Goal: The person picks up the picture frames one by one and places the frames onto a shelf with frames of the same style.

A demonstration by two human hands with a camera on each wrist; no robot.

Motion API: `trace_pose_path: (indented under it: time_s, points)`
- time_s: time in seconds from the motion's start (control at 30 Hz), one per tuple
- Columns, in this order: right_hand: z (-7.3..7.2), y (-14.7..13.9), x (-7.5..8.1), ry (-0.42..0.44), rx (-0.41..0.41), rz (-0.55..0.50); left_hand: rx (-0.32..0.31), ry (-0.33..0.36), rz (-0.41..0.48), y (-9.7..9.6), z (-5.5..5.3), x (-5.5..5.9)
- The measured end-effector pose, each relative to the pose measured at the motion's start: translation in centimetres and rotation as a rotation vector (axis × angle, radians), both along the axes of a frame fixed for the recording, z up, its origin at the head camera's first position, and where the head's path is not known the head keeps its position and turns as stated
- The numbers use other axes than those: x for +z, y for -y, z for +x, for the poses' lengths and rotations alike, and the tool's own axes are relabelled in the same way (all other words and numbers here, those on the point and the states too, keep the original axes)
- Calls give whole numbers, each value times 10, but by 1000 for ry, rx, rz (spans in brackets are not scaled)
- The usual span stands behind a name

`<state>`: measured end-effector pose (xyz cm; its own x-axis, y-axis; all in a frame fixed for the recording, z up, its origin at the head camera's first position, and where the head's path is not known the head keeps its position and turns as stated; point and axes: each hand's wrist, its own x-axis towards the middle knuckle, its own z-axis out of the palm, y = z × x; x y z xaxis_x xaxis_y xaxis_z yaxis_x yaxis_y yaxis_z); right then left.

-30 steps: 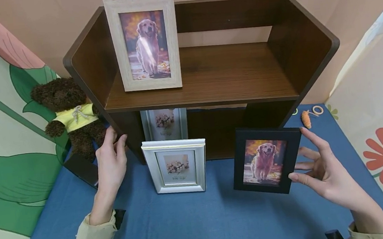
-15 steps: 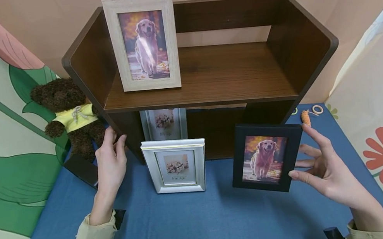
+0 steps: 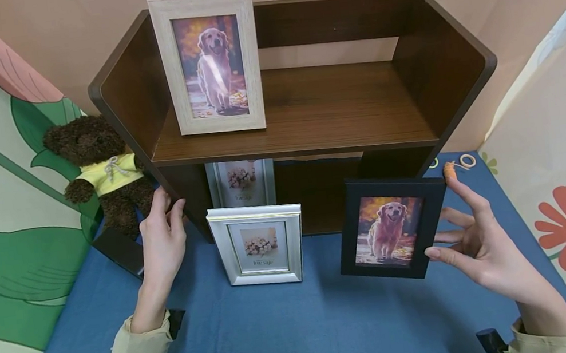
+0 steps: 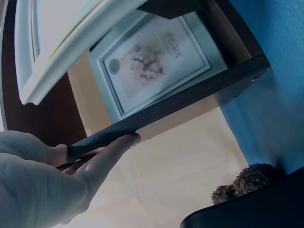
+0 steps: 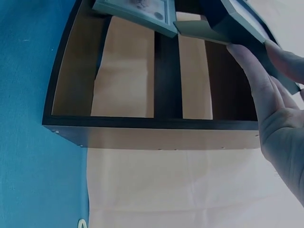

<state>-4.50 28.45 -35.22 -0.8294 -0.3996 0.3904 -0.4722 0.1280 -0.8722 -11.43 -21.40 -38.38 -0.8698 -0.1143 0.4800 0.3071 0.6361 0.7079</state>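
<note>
My left hand (image 3: 162, 238) grips the left side panel of a dark brown wooden shelf (image 3: 338, 107), thumb inside the edge and fingers outside in the left wrist view. My right hand (image 3: 483, 262) holds a black photo frame (image 3: 387, 231) with a golden retriever picture by its right edge, slightly tilted, in front of the shelf's lower right. A silver-white photo frame (image 3: 258, 248) with a flower picture stands on the blue cloth between the hands. Behind it, a grey-green photo frame (image 3: 242, 183) is in the lower compartment, its bottom hidden in the head view.
A cream photo frame (image 3: 165, 68) with a dog picture stands upper left on the shelf. Left of the shelf sit a brown teddy bear (image 3: 112, 174) in yellow and a black object (image 3: 120, 254). A small orange toy (image 3: 449, 170) and a ring (image 3: 468, 161) lie behind my right hand.
The black photo frame has risen slightly and shifted a little left in my right hand. My left hand stays on the shelf's side panel.
</note>
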Motion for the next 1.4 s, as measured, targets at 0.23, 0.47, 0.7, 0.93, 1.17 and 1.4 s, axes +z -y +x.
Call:
trace_pose_path:
  time_s: [0.23, 0.47, 0.7, 0.93, 1.17, 1.4]
  points:
    - [-2, 3, 4, 1, 13, -46, 4, -2, -6, 0, 1, -1]
    - [-4, 6, 11, -11, -13, -56, 5, -18, -11, 0, -1, -1]
    - [-6, 9, 16, -36, -31, -55, 11, -15, -14, -1, -1, 0]
    - [-7, 12, 22, -47, -57, -56, 22, -25, -33, -1, -1, 0]
    - [-9, 15, 30, -49, -94, -74, 25, -30, -41, -1, -1, 0]
    - [-13, 16, 34, -80, -67, -82, 27, -42, -49, -1, -1, -1]
